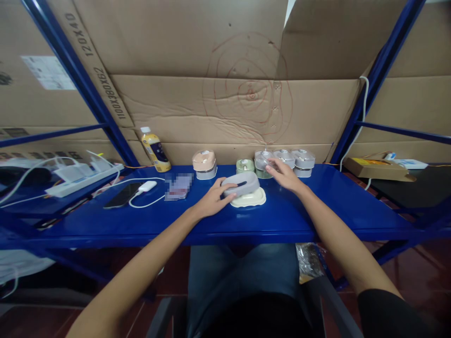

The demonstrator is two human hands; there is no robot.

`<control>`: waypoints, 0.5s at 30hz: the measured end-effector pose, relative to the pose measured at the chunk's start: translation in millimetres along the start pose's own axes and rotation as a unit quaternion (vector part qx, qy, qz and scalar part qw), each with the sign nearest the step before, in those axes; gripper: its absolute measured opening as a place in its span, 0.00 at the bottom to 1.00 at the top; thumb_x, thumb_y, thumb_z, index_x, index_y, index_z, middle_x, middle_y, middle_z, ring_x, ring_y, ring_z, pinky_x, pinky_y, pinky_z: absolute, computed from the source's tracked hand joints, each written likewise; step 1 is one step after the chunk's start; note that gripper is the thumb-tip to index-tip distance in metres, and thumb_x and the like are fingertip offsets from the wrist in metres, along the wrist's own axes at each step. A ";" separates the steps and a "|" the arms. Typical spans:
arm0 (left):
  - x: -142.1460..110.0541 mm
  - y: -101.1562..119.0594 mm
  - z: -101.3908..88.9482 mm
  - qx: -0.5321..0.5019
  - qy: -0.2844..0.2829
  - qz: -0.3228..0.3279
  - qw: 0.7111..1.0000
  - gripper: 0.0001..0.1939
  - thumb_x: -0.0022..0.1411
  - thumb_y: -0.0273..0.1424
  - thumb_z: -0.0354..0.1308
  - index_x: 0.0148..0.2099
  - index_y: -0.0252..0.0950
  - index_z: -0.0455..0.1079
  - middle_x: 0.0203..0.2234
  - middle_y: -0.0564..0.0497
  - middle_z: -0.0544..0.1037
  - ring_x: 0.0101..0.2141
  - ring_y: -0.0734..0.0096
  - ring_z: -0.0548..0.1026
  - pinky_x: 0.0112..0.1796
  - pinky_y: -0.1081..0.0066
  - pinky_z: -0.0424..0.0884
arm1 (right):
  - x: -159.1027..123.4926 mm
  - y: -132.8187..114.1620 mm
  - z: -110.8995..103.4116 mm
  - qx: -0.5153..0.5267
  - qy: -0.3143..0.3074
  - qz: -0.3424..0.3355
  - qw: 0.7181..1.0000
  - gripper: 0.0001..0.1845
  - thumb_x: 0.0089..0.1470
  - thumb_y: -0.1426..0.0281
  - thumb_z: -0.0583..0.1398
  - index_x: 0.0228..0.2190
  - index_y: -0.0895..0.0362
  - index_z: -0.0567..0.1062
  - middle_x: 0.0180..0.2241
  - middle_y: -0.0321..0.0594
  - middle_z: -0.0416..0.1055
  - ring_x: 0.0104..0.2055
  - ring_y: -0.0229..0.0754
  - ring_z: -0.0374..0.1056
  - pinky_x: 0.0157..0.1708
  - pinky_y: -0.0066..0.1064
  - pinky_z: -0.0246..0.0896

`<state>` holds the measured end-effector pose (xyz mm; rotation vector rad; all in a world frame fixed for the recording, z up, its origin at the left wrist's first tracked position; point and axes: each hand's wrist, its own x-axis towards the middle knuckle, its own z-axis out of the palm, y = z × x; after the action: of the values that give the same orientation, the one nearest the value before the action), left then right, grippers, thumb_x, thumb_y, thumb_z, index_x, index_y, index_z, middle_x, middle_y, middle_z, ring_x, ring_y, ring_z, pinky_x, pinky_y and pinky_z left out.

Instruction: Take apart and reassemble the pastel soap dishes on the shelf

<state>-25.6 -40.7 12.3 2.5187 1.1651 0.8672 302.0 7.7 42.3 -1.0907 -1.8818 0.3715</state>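
Observation:
My left hand (213, 199) grips the left end of a grey oval casing (243, 183) that rests on a cream oval base (251, 200) on the blue shelf (282, 220). My right hand (283, 174) reaches toward the back of the shelf, its fingers closed on a small clear-topped grey unit (262, 161) in a row with two more grey units (296, 159). A small green unit (245, 165) and a peach-topped unit (204, 164) stand to the left of them.
A yellow bottle (155, 150), a black phone (122, 195) with a white charger (147, 187), a power strip (84, 179) and a small blurred card lie on the left. A cardboard box (375, 168) sits at the right. Cardboard sheets back the blue rack.

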 end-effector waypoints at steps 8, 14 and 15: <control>10.4 19.1 15.6 -0.023 -0.057 0.040 0.997 0.32 0.70 0.47 0.59 0.70 0.40 0.65 0.65 0.38 0.65 0.66 0.48 0.67 0.68 0.50 0.63 | -7.2 -11.8 10.4 -0.007 -0.060 -0.076 0.995 0.35 0.58 0.48 0.67 0.60 0.53 0.75 0.58 0.50 0.76 0.56 0.56 0.75 0.58 0.53 0.70; 15.2 13.0 21.8 -0.125 0.000 -0.037 0.991 0.54 0.55 0.49 0.73 0.74 0.35 0.51 0.66 0.32 0.68 0.64 0.42 0.71 0.64 0.45 0.67 | -12.6 -26.5 27.4 -0.010 -0.168 -0.161 0.973 0.41 0.47 0.49 0.74 0.60 0.51 0.76 0.57 0.47 0.77 0.58 0.57 0.74 0.60 0.52 0.68; 15.4 12.4 22.7 -0.148 -0.002 -0.048 0.988 0.56 0.53 0.48 0.74 0.74 0.35 0.50 0.65 0.31 0.69 0.63 0.42 0.73 0.63 0.45 0.68 | -12.8 -28.1 29.8 -0.012 -0.178 -0.167 0.970 0.42 0.47 0.49 0.75 0.60 0.50 0.76 0.57 0.47 0.77 0.58 0.57 0.74 0.60 0.52 0.68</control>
<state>3.5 -36.4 6.0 2.2089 1.0586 0.9325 265.2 -13.5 36.5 -0.7326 -2.3486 0.3680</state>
